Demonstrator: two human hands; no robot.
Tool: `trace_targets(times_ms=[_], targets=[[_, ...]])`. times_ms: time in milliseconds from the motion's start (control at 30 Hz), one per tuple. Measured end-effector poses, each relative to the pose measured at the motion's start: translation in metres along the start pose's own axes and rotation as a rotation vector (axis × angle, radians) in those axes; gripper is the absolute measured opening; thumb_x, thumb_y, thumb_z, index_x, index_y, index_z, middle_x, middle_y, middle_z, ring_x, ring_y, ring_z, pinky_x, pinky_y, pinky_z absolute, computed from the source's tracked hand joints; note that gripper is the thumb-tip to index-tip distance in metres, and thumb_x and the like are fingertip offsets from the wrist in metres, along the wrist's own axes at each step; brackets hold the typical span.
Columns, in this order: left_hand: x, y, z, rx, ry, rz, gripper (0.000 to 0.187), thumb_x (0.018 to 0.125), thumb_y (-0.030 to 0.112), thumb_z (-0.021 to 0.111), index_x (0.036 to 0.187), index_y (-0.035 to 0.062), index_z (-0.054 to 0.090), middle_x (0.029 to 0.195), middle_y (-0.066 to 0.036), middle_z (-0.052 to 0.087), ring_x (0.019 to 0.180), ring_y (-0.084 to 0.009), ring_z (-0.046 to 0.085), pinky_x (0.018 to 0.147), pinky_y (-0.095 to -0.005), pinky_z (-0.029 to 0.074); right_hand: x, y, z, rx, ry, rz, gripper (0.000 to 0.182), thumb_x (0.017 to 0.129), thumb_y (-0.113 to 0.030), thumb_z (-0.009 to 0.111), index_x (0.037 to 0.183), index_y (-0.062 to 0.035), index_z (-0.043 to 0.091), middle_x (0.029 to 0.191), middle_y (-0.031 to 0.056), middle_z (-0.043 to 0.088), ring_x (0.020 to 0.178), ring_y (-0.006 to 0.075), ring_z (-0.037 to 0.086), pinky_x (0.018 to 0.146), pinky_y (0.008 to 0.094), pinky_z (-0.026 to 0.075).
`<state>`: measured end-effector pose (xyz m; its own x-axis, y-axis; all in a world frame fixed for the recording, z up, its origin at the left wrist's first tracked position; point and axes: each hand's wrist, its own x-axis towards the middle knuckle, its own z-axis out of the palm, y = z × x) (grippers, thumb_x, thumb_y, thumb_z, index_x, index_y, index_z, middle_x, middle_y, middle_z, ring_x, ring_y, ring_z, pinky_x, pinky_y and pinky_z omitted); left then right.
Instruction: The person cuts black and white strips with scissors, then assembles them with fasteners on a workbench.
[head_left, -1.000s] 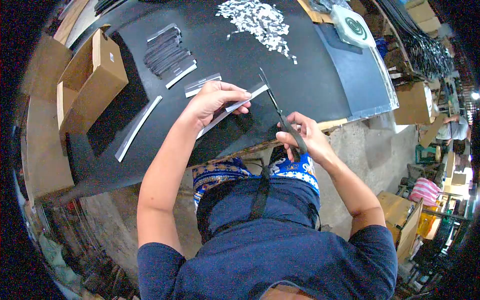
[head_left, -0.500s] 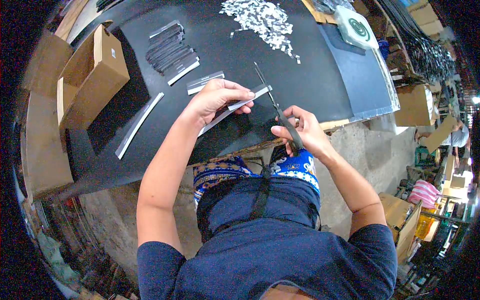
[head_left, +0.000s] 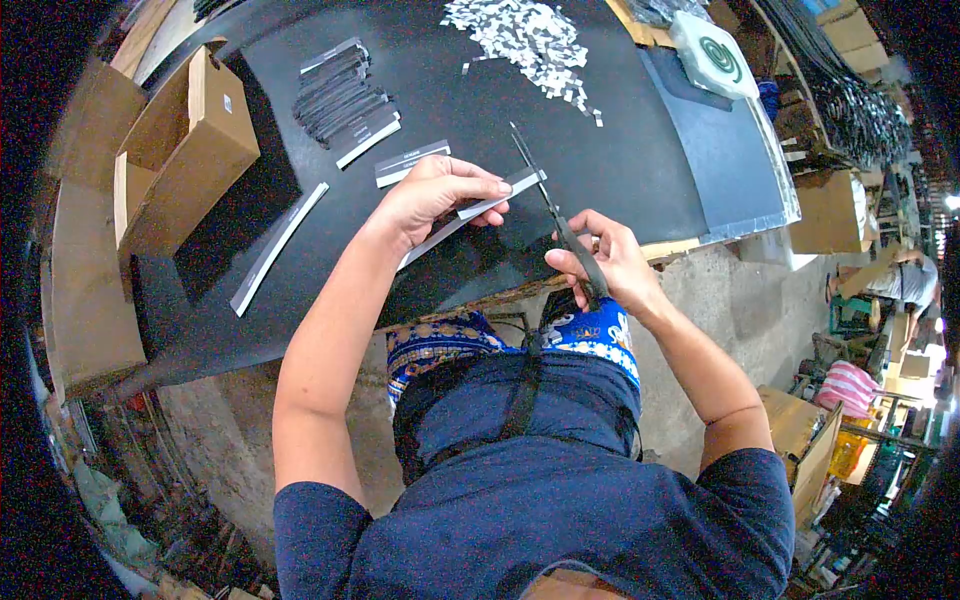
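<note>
My left hand (head_left: 448, 195) pinches a narrow black-and-white strip (head_left: 432, 240) between thumb and fingers. The strip slants over the dark table, its far end reaching out past my thumb. A pair of black scissors (head_left: 575, 240) is in my right hand (head_left: 608, 262), with the fingers closed around the handles. Their blades point away from me and cross the strip's far end. Whether the blades are fully closed there is hard to make out. Behind my left hand lie short labelled strips (head_left: 412, 160), and beyond them a stack of dark strips (head_left: 340, 100).
Small black-and-white cut pieces (head_left: 530, 45) are heaped at the table's far side. Another strip (head_left: 280, 248) lies to the left, near an open cardboard box (head_left: 205, 150). A white packet with a green spiral (head_left: 712, 55) rests at the far right. Another person (head_left: 908, 280) is at the right.
Both hands, the strip and the scissors stay almost in place. In the background at right, the other person and the cardboard there have shifted.
</note>
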<state>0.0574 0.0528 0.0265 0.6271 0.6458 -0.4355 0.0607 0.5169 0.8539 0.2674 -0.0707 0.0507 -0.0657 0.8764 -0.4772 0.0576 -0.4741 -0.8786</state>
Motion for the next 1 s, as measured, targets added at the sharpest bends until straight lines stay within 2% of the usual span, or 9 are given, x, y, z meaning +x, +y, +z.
trace_targets(times_ms=[133,200,433,533,600,667,733,900,1000], targets=[[0.0,0.0,0.0,0.004,0.001,-0.003,0.022,0.08,0.017,0.07,0.089,-0.0026,0.067,0.078,-0.011,0.068,0.064,-0.0143,0.065,0.064,-0.023,0.053,-0.002,-0.003,0.001,0.004,-0.002,-0.008,0.042,0.074,-0.026,0.08,0.096,-0.0019,0.053,0.062,0.004,0.06,0.043,0.008,0.051,0.036,0.0222,0.036],[0.0,0.0,0.0,0.008,0.0,-0.003,0.022,0.08,0.017,0.07,0.089,-0.0026,0.067,0.078,-0.011,0.068,0.064,-0.0143,0.065,0.064,-0.0231,0.053,-0.003,-0.003,0.003,-0.042,0.02,-0.039,0.036,0.078,-0.018,0.076,0.099,-0.0013,0.051,0.059,0.0035,0.056,0.039,0.0094,0.05,0.033,0.0231,0.038],[0.0,0.001,0.0,0.039,0.004,-0.005,0.023,0.079,0.018,0.071,0.089,-0.0023,0.068,0.078,-0.01,0.068,0.065,-0.0141,0.065,0.065,-0.0239,0.052,-0.004,0.001,-0.003,-0.036,0.023,-0.025,0.042,0.073,-0.022,0.08,0.097,-0.0013,0.053,0.059,0.0038,0.059,0.041,0.0086,0.052,0.034,0.0234,0.036],[0.001,0.001,-0.001,0.061,-0.026,0.002,0.021,0.078,0.016,0.072,0.088,-0.0025,0.068,0.077,-0.01,0.068,0.065,-0.0141,0.065,0.065,-0.0242,0.052,-0.001,0.001,-0.006,0.016,0.076,-0.043,0.041,0.073,-0.018,0.08,0.098,-0.0012,0.053,0.061,0.0046,0.06,0.043,0.0094,0.054,0.035,0.0239,0.039],[0.002,-0.003,0.003,0.112,-0.042,0.029,0.02,0.078,0.015,0.072,0.088,-0.0026,0.068,0.077,-0.01,0.068,0.065,-0.014,0.065,0.065,-0.0244,0.052,0.005,-0.004,-0.009,0.065,0.112,-0.186,0.042,0.073,-0.015,0.08,0.101,-0.0013,0.052,0.067,0.0061,0.062,0.046,0.0106,0.056,0.038,0.0242,0.042],[-0.002,-0.006,0.013,0.16,-0.067,0.076,0.018,0.079,0.012,0.072,0.087,-0.0035,0.069,0.076,-0.01,0.069,0.065,-0.0141,0.065,0.065,-0.025,0.051,0.004,-0.012,-0.009,0.071,0.144,-0.155,0.044,0.073,-0.011,0.079,0.106,-0.0007,0.051,0.072,0.0074,0.063,0.051,0.0119,0.059,0.042,0.0245,0.046],[-0.006,-0.007,0.025,0.216,-0.112,0.09,0.018,0.079,0.011,0.072,0.087,-0.0043,0.069,0.077,-0.01,0.069,0.065,-0.0144,0.065,0.064,-0.0257,0.052,0.007,-0.016,-0.008,0.079,0.164,-0.241,0.047,0.074,-0.01,0.078,0.11,0.0,0.05,0.073,0.0081,0.064,0.055,0.0129,0.061,0.045,0.0243,0.047],[-0.011,-0.009,0.037,0.376,-0.07,0.176,0.019,0.081,0.011,0.069,0.09,-0.0065,0.068,0.08,-0.011,0.069,0.067,-0.0145,0.066,0.063,-0.0251,0.052,0.018,-0.011,-0.013,-0.009,0.111,-0.295,0.046,0.075,-0.007,0.075,0.113,-0.0006,0.051,0.077,0.0067,0.064,0.055,0.0084,0.058,0.046,0.02,0.045],[-0.017,-0.007,0.037,0.323,-0.04,0.139,0.018,0.082,0.011,0.069,0.089,-0.0059,0.069,0.08,-0.01,0.069,0.068,-0.0139,0.066,0.064,-0.0248,0.053,0.021,-0.012,-0.015,-0.029,0.104,-0.307,0.045,0.074,-0.005,0.075,0.112,-0.0006,0.051,0.076,0.0063,0.064,0.053,0.0072,0.055,0.046,0.0194,0.043]])
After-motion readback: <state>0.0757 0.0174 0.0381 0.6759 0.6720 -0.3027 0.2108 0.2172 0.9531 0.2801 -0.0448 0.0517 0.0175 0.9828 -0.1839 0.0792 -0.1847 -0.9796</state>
